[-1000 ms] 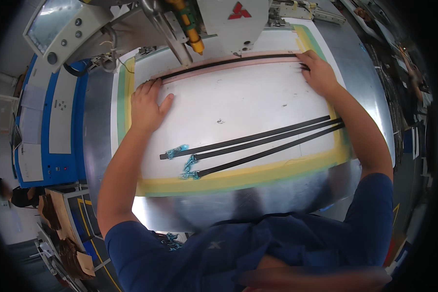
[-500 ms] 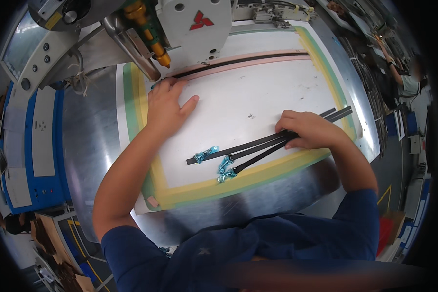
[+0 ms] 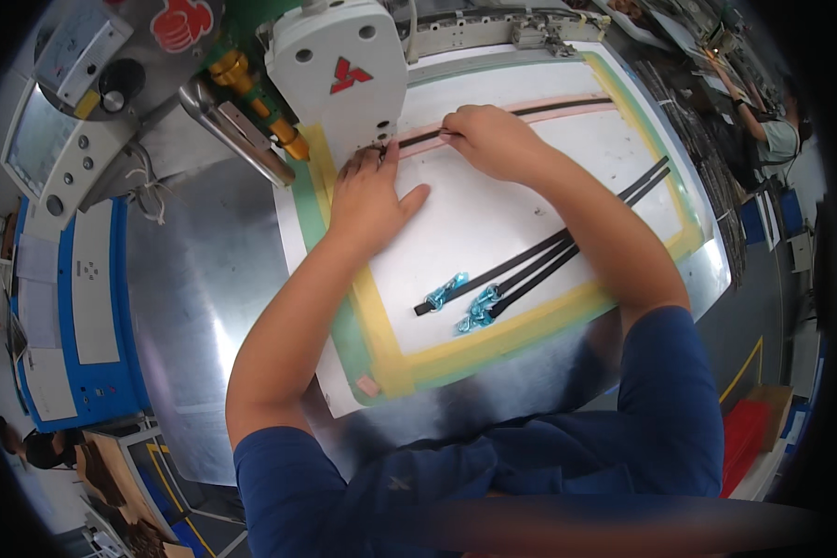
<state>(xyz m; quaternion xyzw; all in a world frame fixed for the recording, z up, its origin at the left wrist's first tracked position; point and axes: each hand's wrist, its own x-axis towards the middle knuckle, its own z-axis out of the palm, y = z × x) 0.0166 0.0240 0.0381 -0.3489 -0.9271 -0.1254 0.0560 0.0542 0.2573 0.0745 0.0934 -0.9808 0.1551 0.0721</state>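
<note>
A long black strap (image 3: pixel 560 106) lies along a pink guide strip (image 3: pixel 586 111) at the back of a white board (image 3: pixel 460 205) edged with yellow and green tape. My left hand (image 3: pixel 370 202) rests with fingertips at the strap's left end, just below the machine head (image 3: pixel 331 65), thumb spread out. My right hand (image 3: pixel 496 147) is closed in a pinch on that strap, right of my left hand. Three loose black straps (image 3: pixel 521 260) with shiny light-blue clips (image 3: pixel 477 307) lie diagonally on the board, partly behind my right forearm.
A control panel (image 3: pixel 70 160) and gold-coloured tool (image 3: pixel 256 98) stand at upper left, beside a blue-and-white cabinet (image 3: pixel 84 307). The metal tabletop (image 3: pixel 200 251) surrounds the board. Co-workers are at far right (image 3: pixel 770 135) and lower left (image 3: pixel 45 448). A red object (image 3: pixel 744 437) sits at lower right.
My right hand has moved from the loose straps up and left to the strap on the guide. My left hand has shifted under the machine head, and the view has shifted too.
</note>
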